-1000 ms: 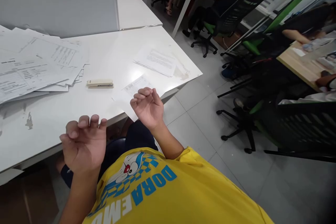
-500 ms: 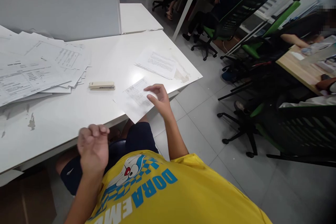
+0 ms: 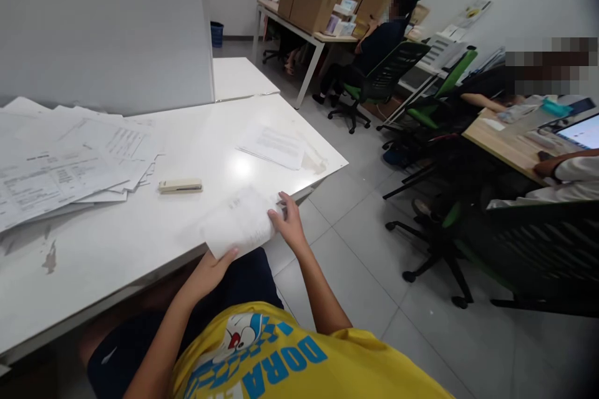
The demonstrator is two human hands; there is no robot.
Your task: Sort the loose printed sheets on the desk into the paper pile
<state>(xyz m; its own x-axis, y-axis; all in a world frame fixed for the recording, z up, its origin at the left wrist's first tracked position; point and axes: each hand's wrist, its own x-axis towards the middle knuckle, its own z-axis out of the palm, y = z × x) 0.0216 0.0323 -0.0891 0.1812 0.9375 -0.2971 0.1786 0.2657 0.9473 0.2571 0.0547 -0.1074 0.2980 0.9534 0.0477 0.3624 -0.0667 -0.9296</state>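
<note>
A blurred, printed sheet of paper (image 3: 241,221) is tilted up at the table's front edge, between my two hands. My left hand (image 3: 213,271) grips its lower left edge, thumb on top and fingers hidden beneath. At the right edge, my right hand (image 3: 287,218) pinches the paper between thumb and fingers. Whether it is one sheet or a few, I cannot tell. Left of the paper lies a cream stapler (image 3: 180,186), apart from both hands. Behind it, toward the table's far right corner, rests a thin stack of printed sheets (image 3: 274,146).
A large, untidy heap of printed papers (image 3: 70,162) covers the left of the white table (image 3: 196,131). A grey partition (image 3: 103,25) stands behind. To the right, co-workers sit at wooden desks (image 3: 500,143), with green-black office chairs (image 3: 379,81) around. Cardboard boxes (image 3: 311,9) are stacked farther back.
My left hand has come from the air at the left onto the paper and gripped it. My right hand has closed on its right edge. The paper is now lifted and bent.
</note>
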